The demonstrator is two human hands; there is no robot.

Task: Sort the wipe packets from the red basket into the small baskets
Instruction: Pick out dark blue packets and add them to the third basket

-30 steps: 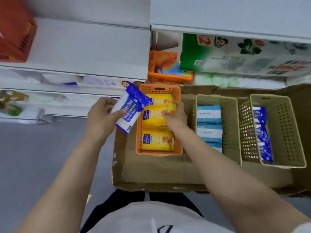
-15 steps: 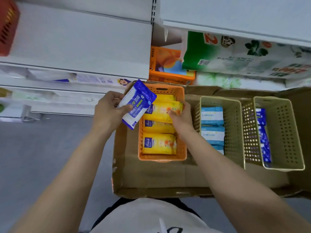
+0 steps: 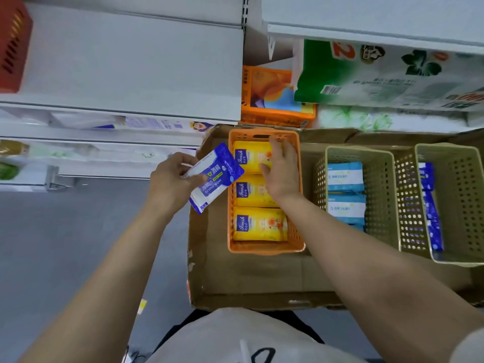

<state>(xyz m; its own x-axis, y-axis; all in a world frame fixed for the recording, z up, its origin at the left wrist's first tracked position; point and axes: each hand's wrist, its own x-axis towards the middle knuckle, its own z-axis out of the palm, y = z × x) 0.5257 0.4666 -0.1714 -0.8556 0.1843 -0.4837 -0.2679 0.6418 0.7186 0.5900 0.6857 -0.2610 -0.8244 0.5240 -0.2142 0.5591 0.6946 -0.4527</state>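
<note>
Grey floor fills the near left, and a shallow cardboard tray sits in front of the person, butting against white shelving beyond. In the tray, an orange basket at left holds three yellow wipe packets in a row. The right hand lies flat on the farthest of them, fingers straight. Just left of that basket, the left hand pinches a blue alcohol wipe packet, tilted above the tray's left edge. To the right stand two beige baskets: the middle basket with light blue packets, the right basket with dark blue packets. Farther off, an orange box and a green tissue pack sit on the shelf; a red basket shows at far left.
</note>
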